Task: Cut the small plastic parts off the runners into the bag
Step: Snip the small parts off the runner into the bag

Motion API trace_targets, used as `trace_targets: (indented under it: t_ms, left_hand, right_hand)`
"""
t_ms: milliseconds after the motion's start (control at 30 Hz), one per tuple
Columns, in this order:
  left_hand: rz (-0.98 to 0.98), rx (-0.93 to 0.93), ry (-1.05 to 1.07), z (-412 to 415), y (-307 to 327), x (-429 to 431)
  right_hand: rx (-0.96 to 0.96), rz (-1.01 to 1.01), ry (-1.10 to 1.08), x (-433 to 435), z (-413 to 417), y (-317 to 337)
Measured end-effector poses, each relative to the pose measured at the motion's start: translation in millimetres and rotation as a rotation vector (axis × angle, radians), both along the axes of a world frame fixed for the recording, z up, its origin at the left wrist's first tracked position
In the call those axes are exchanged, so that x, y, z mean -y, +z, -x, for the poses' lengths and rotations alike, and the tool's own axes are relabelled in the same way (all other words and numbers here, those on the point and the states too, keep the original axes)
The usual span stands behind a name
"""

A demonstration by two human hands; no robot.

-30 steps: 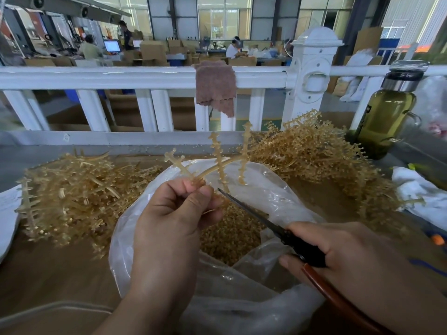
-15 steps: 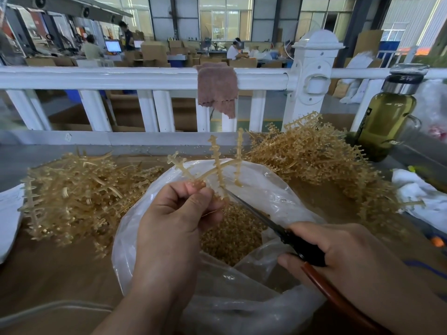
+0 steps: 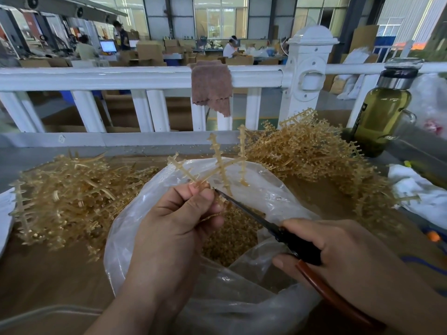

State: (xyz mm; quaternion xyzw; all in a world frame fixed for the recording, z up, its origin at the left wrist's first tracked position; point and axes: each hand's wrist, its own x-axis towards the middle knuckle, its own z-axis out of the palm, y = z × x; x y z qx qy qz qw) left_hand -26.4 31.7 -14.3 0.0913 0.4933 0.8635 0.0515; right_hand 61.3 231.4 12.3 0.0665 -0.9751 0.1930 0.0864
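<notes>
Left hand (image 3: 174,221): thumb and fingertips pinch one runner (image 3: 219,163) at its base, held up over the bag (image 3: 121,238). Three branches fan up and away from my fingers, and the two right ones have small nubs down both sides.

Right hand (image 3: 338,257): curled round the snips (image 3: 251,213), black at the pivot, red-brown handle running back under my palm. The blade points up-left and its tip sits right at my left fingertips, at the foot of the runner. I can't tell if the blades are parted, since only one thin edge shows.

The bag is clear plastic with its mouth open, sitting on the table (image 3: 48,274) right in front of me under both hands. Cut parts (image 3: 229,243) sit in a tan heap at its bottom.

Runner stock:
- left pile (image 3: 67,194) is on the table, touching the bag's left side
- right pile (image 3: 302,151) is taller, behind and right of the bag

Behind the table is a white rail (image 3: 121,77) with a brown rag (image 3: 211,90) draped over it. A bottle (image 3: 382,117) of yellow-green liquid with a steel cap stands just beside the right pile. A white cloth (image 3: 416,189) lies at the right edge. People are working among cardboard boxes in the hall beyond the rail.
</notes>
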Motion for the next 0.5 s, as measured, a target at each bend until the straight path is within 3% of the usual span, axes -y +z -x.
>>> trace_targets:
  t_ms: [500]
  left_hand:
    - [-0.007, 0.013, 0.011, 1.8, 0.3, 3.8]
  right_hand:
    - [0.020, 0.011, 0.016, 1.0, 0.4, 0.1]
